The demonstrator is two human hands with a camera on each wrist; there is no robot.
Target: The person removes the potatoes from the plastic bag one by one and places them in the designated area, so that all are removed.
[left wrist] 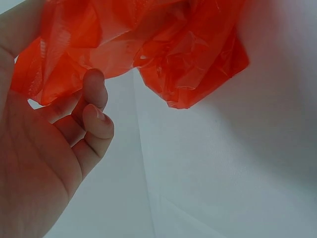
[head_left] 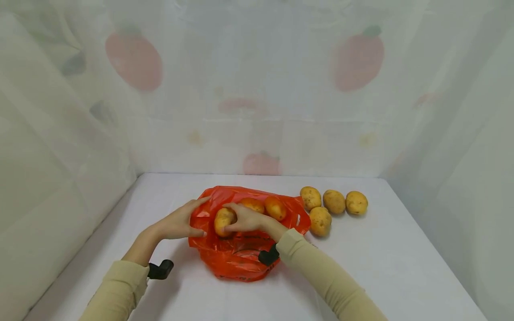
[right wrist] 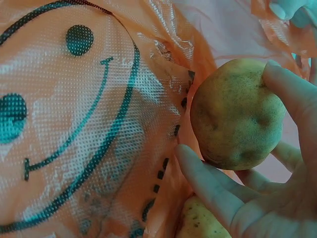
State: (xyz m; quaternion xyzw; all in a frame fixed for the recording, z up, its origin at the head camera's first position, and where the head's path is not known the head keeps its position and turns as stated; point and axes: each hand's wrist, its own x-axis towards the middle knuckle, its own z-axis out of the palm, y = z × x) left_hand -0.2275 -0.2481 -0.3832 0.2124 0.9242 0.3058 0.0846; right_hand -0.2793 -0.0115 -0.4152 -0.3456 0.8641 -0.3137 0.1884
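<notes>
White tabletop [head_left: 385, 258] below, hands [head_left: 178, 221] [head_left: 250, 219] hold a crinkled plastic bag [head_left: 237, 266] and rounded potato [head_left: 222, 222].

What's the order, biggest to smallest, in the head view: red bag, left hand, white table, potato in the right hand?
1. White table
2. Red bag
3. Left hand
4. Potato, partly covered by the right hand

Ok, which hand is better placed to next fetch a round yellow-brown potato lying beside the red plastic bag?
The right hand, probably: the loose potatoes lie on its side of the bag, though it must first release the held potato. The left hand is at the bag's opposite edge.
</notes>
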